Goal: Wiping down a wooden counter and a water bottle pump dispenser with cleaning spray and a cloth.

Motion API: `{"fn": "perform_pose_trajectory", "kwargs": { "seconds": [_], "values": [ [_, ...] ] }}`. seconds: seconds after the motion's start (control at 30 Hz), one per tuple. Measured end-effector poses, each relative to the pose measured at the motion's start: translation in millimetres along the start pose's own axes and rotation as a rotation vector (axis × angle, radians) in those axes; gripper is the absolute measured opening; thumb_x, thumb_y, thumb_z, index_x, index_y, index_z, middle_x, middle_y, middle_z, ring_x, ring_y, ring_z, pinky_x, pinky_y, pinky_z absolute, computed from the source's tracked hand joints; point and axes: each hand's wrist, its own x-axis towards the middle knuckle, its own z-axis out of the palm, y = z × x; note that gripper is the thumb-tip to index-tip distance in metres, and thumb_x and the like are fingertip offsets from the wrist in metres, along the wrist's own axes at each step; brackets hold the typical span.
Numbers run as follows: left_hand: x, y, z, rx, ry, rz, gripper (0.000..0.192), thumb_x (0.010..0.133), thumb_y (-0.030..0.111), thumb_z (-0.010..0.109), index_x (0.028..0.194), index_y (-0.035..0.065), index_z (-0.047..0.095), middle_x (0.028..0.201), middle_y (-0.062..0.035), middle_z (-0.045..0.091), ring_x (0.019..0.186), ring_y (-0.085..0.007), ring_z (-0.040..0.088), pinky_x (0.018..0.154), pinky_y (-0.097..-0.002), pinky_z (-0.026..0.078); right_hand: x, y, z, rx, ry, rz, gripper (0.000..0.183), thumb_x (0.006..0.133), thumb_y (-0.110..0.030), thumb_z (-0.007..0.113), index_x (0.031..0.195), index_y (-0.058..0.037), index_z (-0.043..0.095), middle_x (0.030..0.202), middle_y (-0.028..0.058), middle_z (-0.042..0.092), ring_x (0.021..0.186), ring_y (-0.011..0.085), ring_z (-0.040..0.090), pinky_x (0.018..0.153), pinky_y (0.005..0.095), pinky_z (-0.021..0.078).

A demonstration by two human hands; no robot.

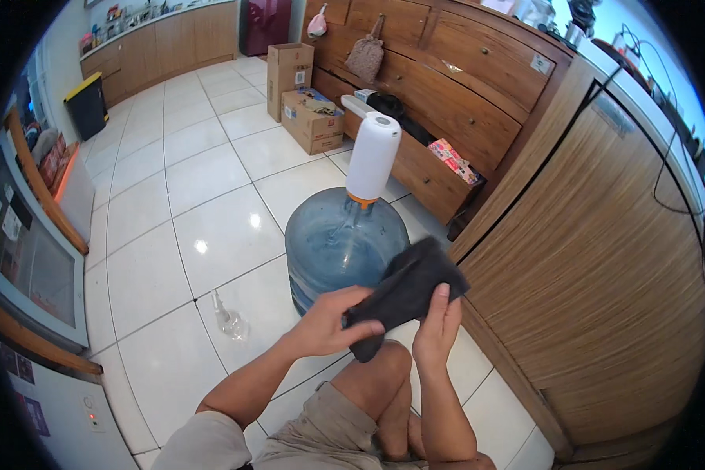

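Note:
A folded dark grey cloth [408,288] is held between my two hands, above my bent knee. My left hand [335,323] grips its left end, thumb on top. On its right end lies my right hand [440,323], thumb over the edge. Just beyond the cloth stands a large blue translucent water jug [335,235], partly hidden by it. A white electric water pump [373,155] with an orange collar sits on the jug's neck. To the left, a clear spray bottle [230,320] rests on the tiled floor.
A wood-grain cabinet [599,247] rises close on the right. Behind the jug is a wooden chest with an open drawer [429,176]. Two cardboard boxes [311,123] stand farther back. Along the left edge are a white appliance [70,405] and a glass-fronted unit [35,252].

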Motion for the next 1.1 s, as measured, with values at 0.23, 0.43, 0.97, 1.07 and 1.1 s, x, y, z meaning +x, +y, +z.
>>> {"fn": "perform_pose_trajectory", "kwargs": {
  "seconds": [0.23,0.43,0.97,1.07,1.1],
  "values": [
    [-4.3,-14.1,-48.7,0.393,0.264,0.064,0.021,0.085,0.018,0.068,0.089,0.0018,0.056,0.076,-0.0052,0.053,0.069,-0.014,0.049,0.063,-0.0282,0.041,2.8,-1.5,7.9,0.409,-0.129,0.363,0.036,0.098,-0.033,0.048,0.102,0.0004,0.06,0.091,0.008,0.064,0.077,0.0175,0.06,0.071,0.0343,0.051],
    [18.7,-7.5,-70.4,-0.929,0.435,-0.597,0.021,0.092,0.024,0.058,0.098,0.0031,0.058,0.091,-0.0053,0.064,0.076,-0.0126,0.061,0.072,-0.0262,0.051,31.0,-14.0,-20.4,0.708,0.111,0.593,0.037,0.095,-0.035,0.053,0.107,0.0002,0.058,0.099,0.0091,0.064,0.092,0.0217,0.06,0.084,0.0342,0.0483],
    [126.2,-47.3,-98.6,0.241,0.975,-0.112,0.029,0.079,0.001,0.066,0.106,0.005,0.057,0.088,-0.0074,0.056,0.079,-0.017,0.057,0.068,-0.0286,0.047,139.3,-5.9,57.9,-0.091,0.163,-0.1,0.018,0.093,-0.013,0.056,0.103,0.0006,0.063,0.09,0.0083,0.066,0.081,0.0154,0.061,0.074,0.0284,0.0486],
    [150.5,-73.1,-63.6,-0.115,0.799,-0.004,0.026,0.09,0.01,0.059,0.112,0.0018,0.049,0.098,-0.0071,0.059,0.087,-0.0138,0.058,0.075,-0.0266,0.047,148.7,22.3,85.0,-0.034,0.08,-0.261,0.02,0.094,-0.014,0.054,0.105,0.0008,0.062,0.097,0.0098,0.066,0.092,0.0171,0.06,0.084,0.029,0.0461],
    [157.7,-73.6,-50.4,-0.162,0.695,0.042,0.028,0.095,0.018,0.055,0.115,0.0013,0.048,0.102,-0.0083,0.06,0.091,-0.0163,0.058,0.079,-0.0285,0.047,150.6,25.9,92.4,0.03,0.034,-0.258,0.024,0.095,-0.016,0.054,0.11,0.0019,0.06,0.105,0.0119,0.064,0.101,0.0175,0.058,0.09,0.0299,0.0434]
  ]
}}
